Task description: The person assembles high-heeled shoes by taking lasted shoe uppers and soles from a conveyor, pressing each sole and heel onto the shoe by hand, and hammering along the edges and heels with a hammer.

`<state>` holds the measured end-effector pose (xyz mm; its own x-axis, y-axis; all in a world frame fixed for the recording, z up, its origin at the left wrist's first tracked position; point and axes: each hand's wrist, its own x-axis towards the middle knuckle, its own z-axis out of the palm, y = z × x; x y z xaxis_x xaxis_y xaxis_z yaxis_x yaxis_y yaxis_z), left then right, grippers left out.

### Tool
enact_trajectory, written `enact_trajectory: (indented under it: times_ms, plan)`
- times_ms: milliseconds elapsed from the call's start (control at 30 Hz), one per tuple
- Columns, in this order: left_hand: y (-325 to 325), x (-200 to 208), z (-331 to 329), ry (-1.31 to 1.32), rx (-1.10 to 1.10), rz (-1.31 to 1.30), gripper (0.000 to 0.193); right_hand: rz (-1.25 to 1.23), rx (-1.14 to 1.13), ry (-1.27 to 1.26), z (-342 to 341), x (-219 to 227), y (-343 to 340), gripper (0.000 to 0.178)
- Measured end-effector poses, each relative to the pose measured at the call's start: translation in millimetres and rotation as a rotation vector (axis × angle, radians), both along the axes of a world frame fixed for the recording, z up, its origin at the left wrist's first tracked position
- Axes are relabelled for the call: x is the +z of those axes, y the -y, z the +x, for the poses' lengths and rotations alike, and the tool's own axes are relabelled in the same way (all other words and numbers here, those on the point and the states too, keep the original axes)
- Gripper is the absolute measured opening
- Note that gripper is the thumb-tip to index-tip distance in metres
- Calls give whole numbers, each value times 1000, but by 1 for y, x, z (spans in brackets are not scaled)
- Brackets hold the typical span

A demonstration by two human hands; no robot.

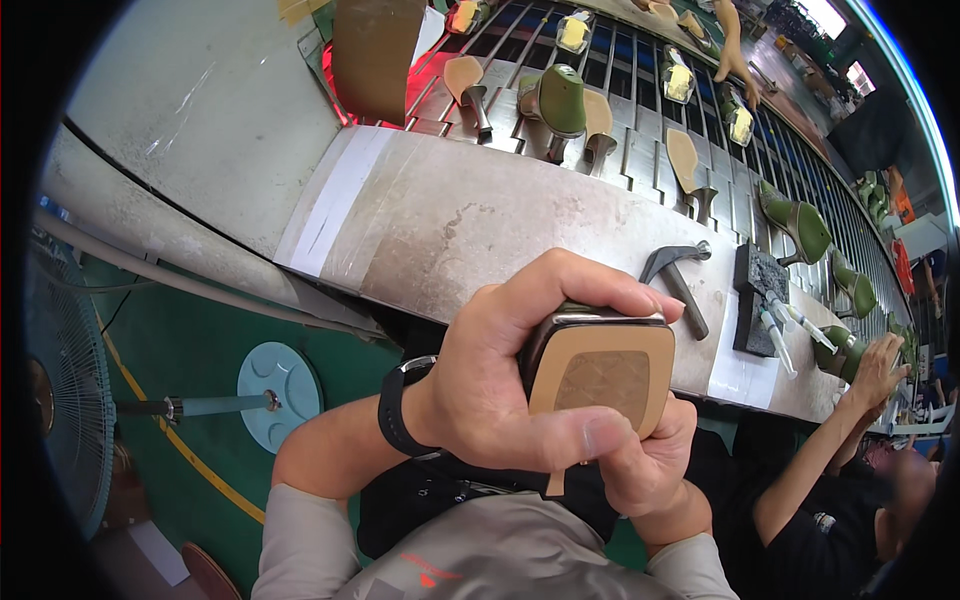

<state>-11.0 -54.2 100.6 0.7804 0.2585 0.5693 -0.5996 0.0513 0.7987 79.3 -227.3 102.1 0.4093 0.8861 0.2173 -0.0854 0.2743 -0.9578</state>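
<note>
Shoe part in hand, beside a slatted conveyor (640, 110). The shoe part (600, 385) lies in front of the wearer's chest, just off the near edge of the worktop (440, 230), its tan, rounded-square sole face turned up and bearing a brown patterned panel. The left hand (510, 370), below a dark-strapped wristwatch (400, 408), grips it firmly: fingers curl over the far rim, and the thumb presses across the sole face. The right hand (650, 460) is closed around its near right corner; how tightly, I cannot tell. On the worktop beyond, a claw hammer (684, 290) lies near a black block (760, 300), against which white-labelled syringes (785, 332) rest. The conveyor bears tan soles with heels (683, 162) and a green heeled shoe (555, 105). At the wearer's right, a co-worker's hand (877, 372) touches another green shoe (838, 354); at the left stands a pedestal fan (65, 390).
</note>
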Motion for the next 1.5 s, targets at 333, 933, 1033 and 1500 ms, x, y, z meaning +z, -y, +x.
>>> enact_trajectory:
  times_ms: [333,933,1033,1500]
  plan:
    - [12,21,-11,-219,-7,-247,54,-98,27,-80,-2,-5,5,21]
    - [-5,74,-15,-516,278,124,25,-23,66,308,-9,-16,0,13]
    - [-38,58,24,-480,128,-114,35,-131,112,131,20,-11,-7,18]
    - [-35,-27,54,-114,9,149,91,94,-76,-199,54,-44,-15,36]
